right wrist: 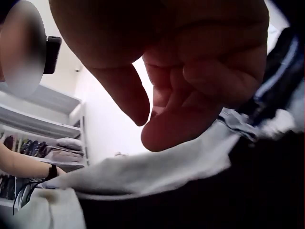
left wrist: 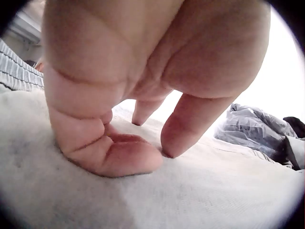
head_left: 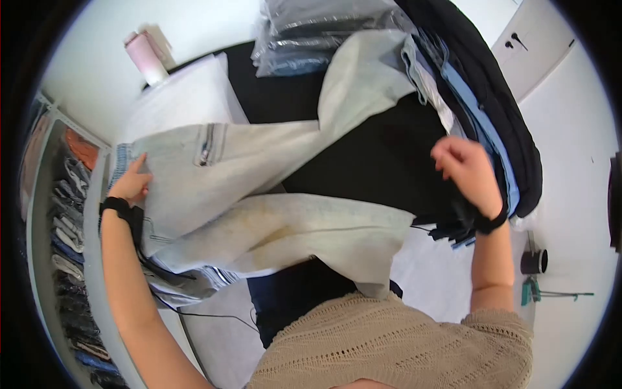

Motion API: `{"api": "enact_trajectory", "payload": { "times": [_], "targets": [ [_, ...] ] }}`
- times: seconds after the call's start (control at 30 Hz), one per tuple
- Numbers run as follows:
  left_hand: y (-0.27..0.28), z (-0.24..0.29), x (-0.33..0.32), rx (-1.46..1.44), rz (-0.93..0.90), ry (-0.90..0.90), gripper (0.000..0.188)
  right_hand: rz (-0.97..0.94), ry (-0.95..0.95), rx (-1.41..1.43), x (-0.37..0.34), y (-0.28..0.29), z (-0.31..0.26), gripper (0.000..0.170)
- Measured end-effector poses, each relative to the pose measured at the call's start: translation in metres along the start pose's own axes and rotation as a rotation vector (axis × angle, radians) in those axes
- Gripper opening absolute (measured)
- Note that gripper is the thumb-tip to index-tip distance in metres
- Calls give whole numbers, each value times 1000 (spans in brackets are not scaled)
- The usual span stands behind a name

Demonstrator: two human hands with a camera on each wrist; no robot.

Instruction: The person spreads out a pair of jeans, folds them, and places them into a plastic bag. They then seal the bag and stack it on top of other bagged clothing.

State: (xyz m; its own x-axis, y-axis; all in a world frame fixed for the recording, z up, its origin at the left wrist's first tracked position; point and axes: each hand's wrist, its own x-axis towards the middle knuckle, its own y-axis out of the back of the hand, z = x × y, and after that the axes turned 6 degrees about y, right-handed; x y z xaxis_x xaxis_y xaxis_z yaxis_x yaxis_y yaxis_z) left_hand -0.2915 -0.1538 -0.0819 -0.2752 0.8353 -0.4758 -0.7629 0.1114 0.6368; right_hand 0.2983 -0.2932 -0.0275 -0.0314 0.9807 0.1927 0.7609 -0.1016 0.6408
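Pale washed jeans [head_left: 188, 162] lie spread over a black table, with the elastic waistband [head_left: 121, 159] at the left and the legs splayed to the right. My left hand [head_left: 131, 183] rests on them beside the waistband, index finger extended. Its fingertips [left wrist: 174, 143] press on the pale cloth [left wrist: 205, 195] in the left wrist view. Over the right part of the table, my right hand [head_left: 472, 174] is raised with loosely bent fingers and nothing in them. The far leg's hem [head_left: 414, 71] lies beyond it, while the near leg [head_left: 337, 227] hangs toward my body.
Plastic-bagged clothes [head_left: 324, 32] are stacked at the back of the black table [head_left: 382, 155]. White plastic sheets [head_left: 184, 94] and a pink-and-white bottle [head_left: 146, 58] stand back left. Dark and blue garments [head_left: 483, 123] line the right edge. Shelves of folded clothes [head_left: 71, 259] stand left.
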Motion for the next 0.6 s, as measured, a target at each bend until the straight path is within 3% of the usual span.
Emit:
{"api": "enact_trajectory", "payload": {
  "times": [0.07, 0.13, 0.2, 0.3, 0.37, 0.4, 0.47, 0.6],
  "targets": [
    [2, 0, 1, -5, -12, 18, 69, -23, -184, 155, -49, -11, 35, 12],
    [-5, 3, -2, -36, -18, 43, 69, 79, -394, 304, -85, -26, 62, 14],
    [1, -5, 11, -85, -8, 21, 69, 203, -423, 386, -121, -42, 115, 18],
    [1, -4, 8, -113, -20, 26, 68, 191, -397, 559, -158, -76, 158, 3],
    [4, -5, 11, -132, -7, 22, 68, 94, -392, 630, -159, -96, 160, 32],
    [7, -9, 16, -138, -27, 11, 68, 94, -388, 632, -155, -103, 163, 32],
    [6, -13, 18, -138, -44, 2, 68, 109, -369, 714, -148, -118, 173, 57],
    [5, -6, 13, -188, -33, 7, 69, -37, -372, 619, -133, -153, 211, 59]
  ]
}}
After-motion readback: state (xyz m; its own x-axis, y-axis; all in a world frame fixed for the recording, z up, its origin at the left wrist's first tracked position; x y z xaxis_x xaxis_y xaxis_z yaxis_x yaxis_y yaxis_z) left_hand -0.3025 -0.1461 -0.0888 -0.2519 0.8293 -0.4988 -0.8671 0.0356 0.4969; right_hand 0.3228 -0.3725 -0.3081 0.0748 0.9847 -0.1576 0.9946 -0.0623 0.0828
